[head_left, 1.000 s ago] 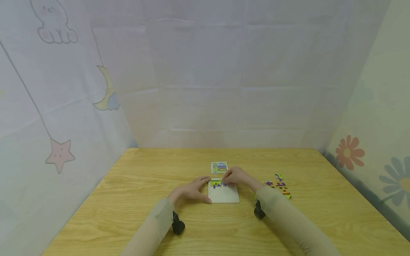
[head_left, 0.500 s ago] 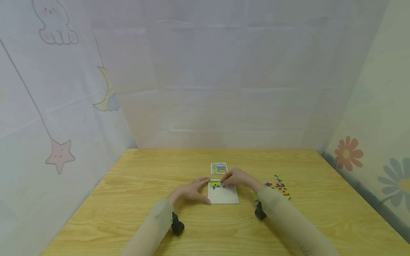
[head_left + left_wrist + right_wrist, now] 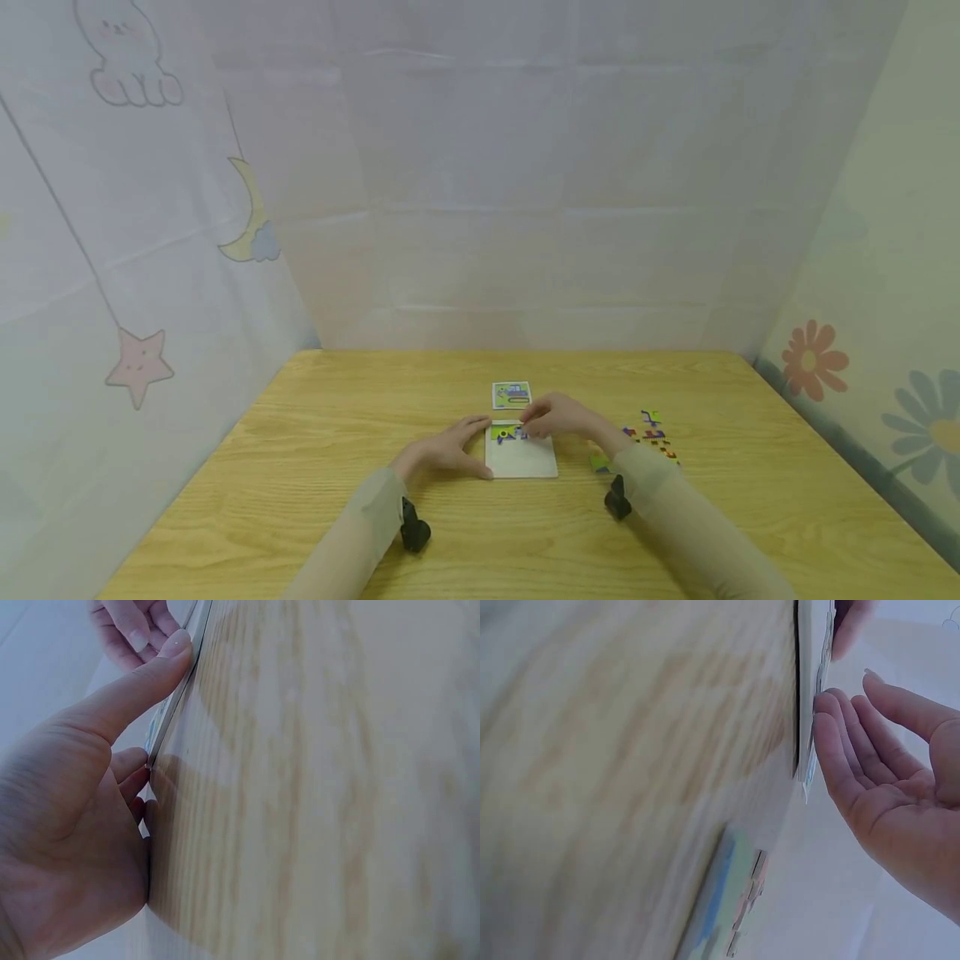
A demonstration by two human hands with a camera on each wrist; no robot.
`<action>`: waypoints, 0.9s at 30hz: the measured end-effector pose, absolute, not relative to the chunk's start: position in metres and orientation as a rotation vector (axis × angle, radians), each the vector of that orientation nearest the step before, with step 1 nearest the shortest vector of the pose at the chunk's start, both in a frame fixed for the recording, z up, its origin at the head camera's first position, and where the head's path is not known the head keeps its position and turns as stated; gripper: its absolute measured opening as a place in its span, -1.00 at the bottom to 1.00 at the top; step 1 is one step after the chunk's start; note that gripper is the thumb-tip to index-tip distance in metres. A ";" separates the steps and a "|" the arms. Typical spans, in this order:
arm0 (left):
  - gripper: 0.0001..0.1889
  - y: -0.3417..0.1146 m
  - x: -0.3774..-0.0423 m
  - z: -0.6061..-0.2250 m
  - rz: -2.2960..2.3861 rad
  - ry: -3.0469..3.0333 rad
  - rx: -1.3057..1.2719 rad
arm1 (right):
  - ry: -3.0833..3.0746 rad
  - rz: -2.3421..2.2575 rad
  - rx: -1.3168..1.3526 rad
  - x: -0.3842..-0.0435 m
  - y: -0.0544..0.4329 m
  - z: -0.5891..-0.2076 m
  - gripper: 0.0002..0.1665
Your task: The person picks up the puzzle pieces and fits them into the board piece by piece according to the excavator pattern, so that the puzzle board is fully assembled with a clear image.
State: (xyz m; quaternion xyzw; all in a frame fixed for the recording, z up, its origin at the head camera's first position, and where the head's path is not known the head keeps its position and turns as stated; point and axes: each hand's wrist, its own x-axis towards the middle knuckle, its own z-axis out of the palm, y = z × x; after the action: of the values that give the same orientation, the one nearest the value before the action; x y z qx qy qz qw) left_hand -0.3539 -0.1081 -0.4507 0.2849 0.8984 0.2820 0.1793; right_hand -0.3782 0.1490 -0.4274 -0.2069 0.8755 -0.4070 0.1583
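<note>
- Nearest you on the bench (image 3: 480, 533), your right sleeve (image 3: 660, 483) and wrist camera (image 3: 617, 497) are sitting just beside the green piece (image 3: 601, 463); if either is dipping, it could be dragging that piece askew.
- Your left hand (image 3: 448, 446) is bracing the left side of the white board (image 3: 521, 460), thumb at the near corner, fingers at the far one, spread well apart; uneven pressure there could be turning or sliding the board.
- On the right, the other loose pieces (image 3: 655, 435) are lying close together; a brush from your arm could be scattering them.
- Your right hand (image 3: 555, 415) is reaching over the board's far right part, thumb apart from the fingers, nothing visible between them; a sideways nudge from the fingertips could be unseating the joined pieces (image 3: 504, 433), which are lying along the board's far left part.
- Farthest, the picture card (image 3: 512, 395) is lying just beyond the board, not touching; a board slipping away from you could be bumping it.
</note>
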 end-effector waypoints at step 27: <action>-0.02 -0.106 -0.357 -0.452 0.802 2.536 0.847 | 2.558 -1.393 -0.631 -0.373 0.206 -0.422 -0.53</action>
State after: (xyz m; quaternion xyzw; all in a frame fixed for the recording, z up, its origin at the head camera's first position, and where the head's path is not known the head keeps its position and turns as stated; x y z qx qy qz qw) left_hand -0.3567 -0.1059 -0.4520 0.2987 0.8946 0.2828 0.1746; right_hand -0.3734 0.2061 -0.4225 -0.2110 0.8555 -0.4660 0.0804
